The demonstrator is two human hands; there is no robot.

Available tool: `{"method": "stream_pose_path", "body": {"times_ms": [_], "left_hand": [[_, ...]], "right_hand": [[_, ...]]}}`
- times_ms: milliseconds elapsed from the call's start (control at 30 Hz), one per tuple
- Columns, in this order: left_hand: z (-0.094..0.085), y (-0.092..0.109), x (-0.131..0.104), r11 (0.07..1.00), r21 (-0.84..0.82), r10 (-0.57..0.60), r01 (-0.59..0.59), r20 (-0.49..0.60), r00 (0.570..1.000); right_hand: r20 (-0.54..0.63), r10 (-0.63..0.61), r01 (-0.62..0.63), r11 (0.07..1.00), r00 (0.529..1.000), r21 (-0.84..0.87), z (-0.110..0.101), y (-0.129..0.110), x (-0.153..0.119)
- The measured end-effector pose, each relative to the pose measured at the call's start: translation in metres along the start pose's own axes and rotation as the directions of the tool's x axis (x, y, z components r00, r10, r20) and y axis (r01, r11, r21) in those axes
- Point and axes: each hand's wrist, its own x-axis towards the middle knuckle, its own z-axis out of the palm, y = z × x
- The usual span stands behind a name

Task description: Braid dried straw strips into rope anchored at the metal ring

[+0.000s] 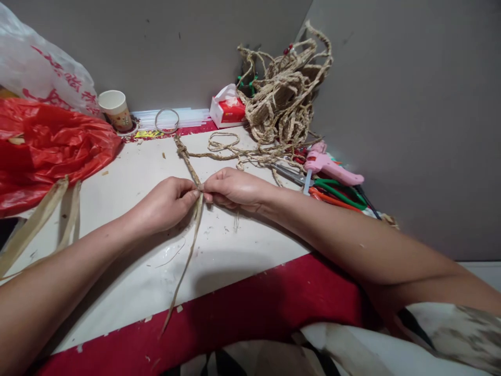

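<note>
A braided straw cord [190,165] runs from a knot near the back of the white board down to my fingers. My left hand [172,202] pinches its lower end between thumb and forefinger. Right beside it, my right hand [230,187] is closed on the same spot, the fingertips of both hands nearly touching. Below the pinch a loose straw strand [188,256] hangs toward the front edge and over the red cloth. The exact crossing of the strands is hidden by my fingers.
A tangled heap of braided cord [284,99] stands at the back right, near a tissue pack [230,111]. A pink glue gun [332,165] and scissors [338,192] lie at right. At left are a red plastic bag [50,149], flat straw strips [37,227] and a paper cup [116,110].
</note>
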Motion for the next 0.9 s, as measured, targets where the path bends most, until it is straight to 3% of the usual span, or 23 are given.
{"method": "stream_pose_path", "body": {"times_ms": [167, 400, 500, 633, 667, 800, 833, 900], "left_hand": [[-0.004, 0.013, -0.011, 0.945, 0.326, 0.055, -0.040, -0.037, 0.998], [0.028, 0.019, -0.028, 0.856, 0.516, 0.071, 0.027, -0.169, 0.983], [0.043, 0.018, -0.042, 0.914, 0.404, 0.086, 0.029, -0.263, 0.961], [0.042, 0.021, -0.066, 0.957, 0.280, 0.124, -0.073, -0.171, 0.977], [0.037, 0.022, -0.068, 0.966, 0.248, 0.126, -0.077, -0.190, 0.974], [0.018, 0.021, -0.052, 0.997, -0.032, 0.050, -0.074, -0.467, 0.883], [0.016, 0.020, -0.042, 0.980, -0.184, -0.019, -0.071, -0.443, 0.897], [0.017, 0.019, -0.024, 0.858, -0.513, -0.160, 0.009, -0.252, 0.954]], "right_hand": [[-0.135, -0.049, 0.048, 0.999, 0.990, -0.008, 0.015, 0.004, -0.004], [-0.042, 0.059, -0.043, 0.946, 0.997, 0.320, 0.029, 0.003, -0.014], [-0.033, 0.060, -0.045, 0.939, 0.998, 0.341, 0.029, 0.003, -0.016], [0.079, 0.053, -0.079, 0.923, 0.995, 0.377, 0.021, 0.004, -0.016], [0.102, 0.055, -0.090, 0.919, 0.993, 0.385, 0.019, 0.004, -0.016], [0.196, 0.032, -0.109, 0.911, 0.980, 0.397, 0.013, 0.005, -0.013], [0.208, 0.020, -0.102, 0.914, 0.978, 0.393, 0.013, 0.005, -0.012], [0.218, 0.002, -0.085, 0.926, 0.976, 0.368, 0.011, 0.005, -0.010]]}}
